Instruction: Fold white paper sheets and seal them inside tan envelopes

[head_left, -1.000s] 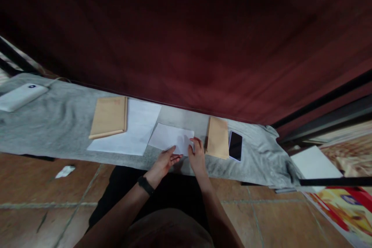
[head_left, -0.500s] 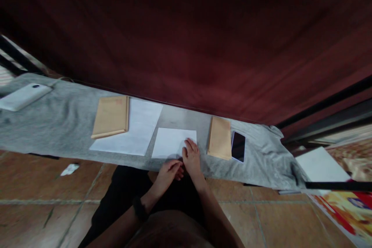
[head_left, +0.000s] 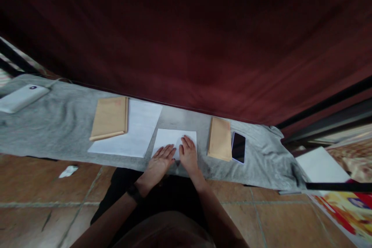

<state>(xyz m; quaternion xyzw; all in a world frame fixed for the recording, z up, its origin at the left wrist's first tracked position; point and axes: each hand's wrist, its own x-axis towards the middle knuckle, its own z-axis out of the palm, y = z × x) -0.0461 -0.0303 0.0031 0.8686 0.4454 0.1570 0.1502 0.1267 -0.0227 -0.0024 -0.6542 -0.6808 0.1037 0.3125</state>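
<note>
A white folded sheet of paper (head_left: 171, 138) lies on the grey cloth (head_left: 58, 124) in front of me. My left hand (head_left: 159, 161) rests flat on its near left part, fingers stretched out. Beside it, my right hand (head_left: 188, 154) presses flat on the sheet's near right part. A black band is on my left wrist. The two hands almost touch at the middle of the sheet.
A larger white sheet (head_left: 136, 131) with a brown envelope (head_left: 109, 118) on it lies to the left. Another brown envelope (head_left: 219, 138) and a black phone (head_left: 238, 147) lie to the right. A white device (head_left: 20, 97) sits far left. Dark red curtain behind; tiled floor (head_left: 43, 197).
The sheet has gone from slanted and partly lifted to lying square on the cloth. My left hand moved from curled at the near edge onto the sheet and flattened beside the right.
</note>
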